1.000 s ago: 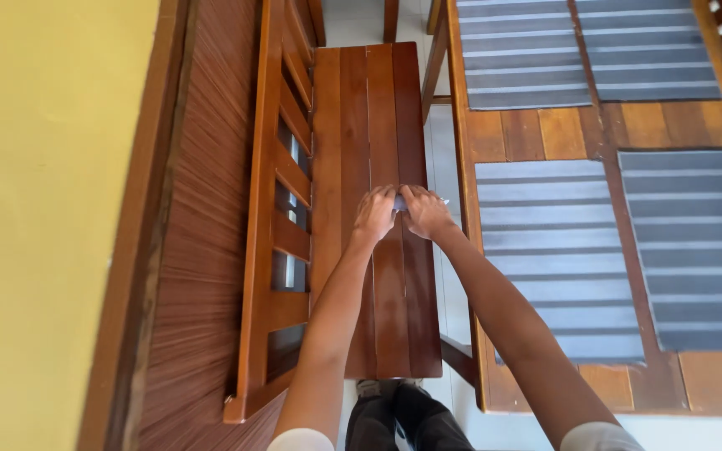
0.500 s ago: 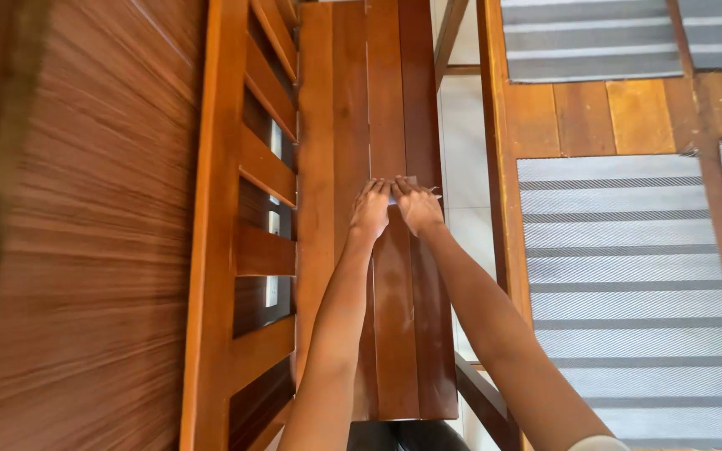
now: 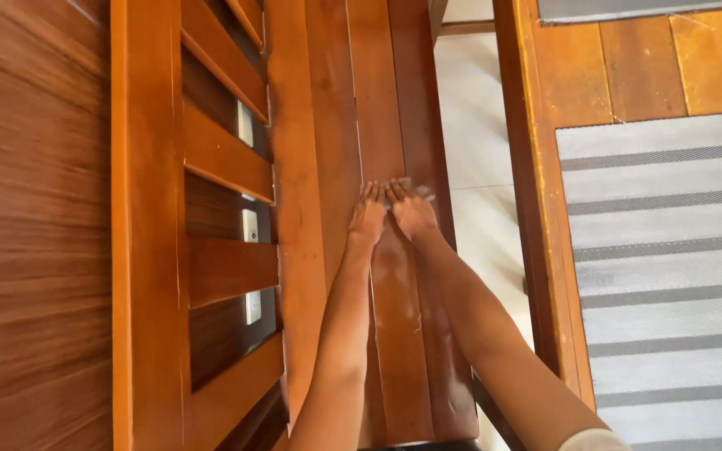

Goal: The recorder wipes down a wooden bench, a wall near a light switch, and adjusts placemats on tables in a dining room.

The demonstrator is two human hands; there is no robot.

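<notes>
Hands pressed side by side, left hand (image 3: pixel 368 215) and right hand (image 3: pixel 412 210) flat on a small pale cloth (image 3: pixel 403 185) over the brown wooden slatted desk (image 3: pixel 327 125); even, firm pressure along the grain would serve best.

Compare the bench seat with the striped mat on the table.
The bench seat is glossy reddish-brown wood laid in long planks; the striped mat is grey with dark bands. Both hands, left hand and right hand, press flat on the seat, while nothing touches the mat. Both lie flat.
</notes>
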